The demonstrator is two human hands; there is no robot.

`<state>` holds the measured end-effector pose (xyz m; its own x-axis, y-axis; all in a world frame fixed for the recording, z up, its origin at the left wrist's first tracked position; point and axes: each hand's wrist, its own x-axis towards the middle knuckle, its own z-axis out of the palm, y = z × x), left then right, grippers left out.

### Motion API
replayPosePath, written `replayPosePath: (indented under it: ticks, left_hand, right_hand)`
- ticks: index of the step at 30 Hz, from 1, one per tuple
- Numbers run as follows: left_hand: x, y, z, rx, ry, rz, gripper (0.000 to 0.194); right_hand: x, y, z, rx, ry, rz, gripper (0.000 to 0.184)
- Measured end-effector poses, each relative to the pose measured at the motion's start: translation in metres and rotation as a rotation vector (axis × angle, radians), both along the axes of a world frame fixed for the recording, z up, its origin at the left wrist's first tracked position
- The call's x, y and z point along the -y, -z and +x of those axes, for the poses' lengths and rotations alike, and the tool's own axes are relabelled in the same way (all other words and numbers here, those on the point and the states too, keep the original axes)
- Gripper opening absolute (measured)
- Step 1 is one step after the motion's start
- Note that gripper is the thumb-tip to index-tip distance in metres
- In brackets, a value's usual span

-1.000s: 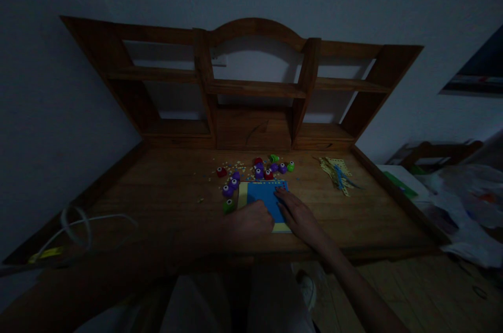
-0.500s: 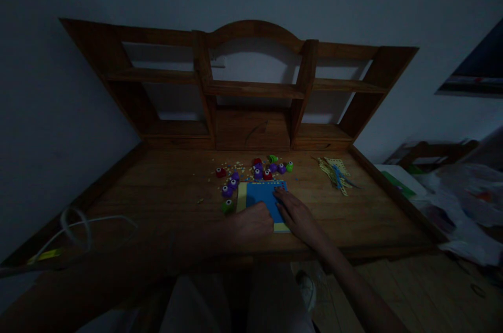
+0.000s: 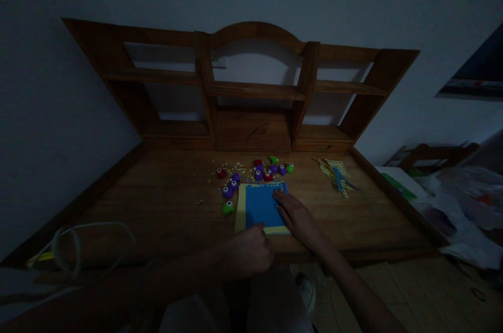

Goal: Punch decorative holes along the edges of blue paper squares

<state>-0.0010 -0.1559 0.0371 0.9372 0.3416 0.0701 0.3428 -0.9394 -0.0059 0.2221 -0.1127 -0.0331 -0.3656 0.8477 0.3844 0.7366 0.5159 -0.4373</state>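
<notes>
A blue sheet of paper (image 3: 262, 206) lies on top of a pale yellow sheet (image 3: 240, 212) at the desk's front, with a row of small marks along the top edge. My right hand (image 3: 297, 216) rests on the blue sheet's right side, fingers stretched out flat. At the lower edge of the papers is my left hand (image 3: 251, 253), its fingers curled; whether they hold anything is hidden. Just left of the sheets sits a green one-eyed craft punch (image 3: 228, 207). Several purple punches (image 3: 227, 192) and a red punch (image 3: 221, 173) stand beyond it.
Paper bits (image 3: 233, 168) are scattered behind the sheets. Punched yellow and blue paper strips (image 3: 338, 175) lie to the right. A pale cable (image 3: 76, 249) loops at the left. A wooden shelf unit (image 3: 253, 90) rises behind the wooden desk (image 3: 165, 186); plastic bags (image 3: 471, 217) are at far right.
My left hand has moved down from the middle of the blue sheet to the papers' front edge, uncovering more of both sheets. My right hand stays in place.
</notes>
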Motion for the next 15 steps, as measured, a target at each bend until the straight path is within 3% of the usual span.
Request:
replayPosePath:
  ticks: [3, 6, 10, 15]
  left_hand:
    - [0.021, -0.008, -0.014, 0.014, 0.138, -0.020, 0.007]
    - [0.042, -0.004, -0.027, 0.060, 0.096, -0.137, 0.013]
    - [0.060, 0.026, -0.029, 0.159, -0.041, -0.203, 0.007]
    - [0.074, 0.075, -0.023, 0.226, -0.274, -0.202, 0.004]
  right_hand:
    - [0.000, 0.001, 0.001, -0.011, -0.013, -0.003, 0.043]
    - [0.001, -0.001, 0.002, -0.024, -0.018, -0.007, 0.043]
    - [0.008, -0.010, 0.000, -0.039, -0.015, -0.016, 0.048]
    - [0.024, -0.019, -0.003, 0.033, -0.129, -0.069, 0.056]
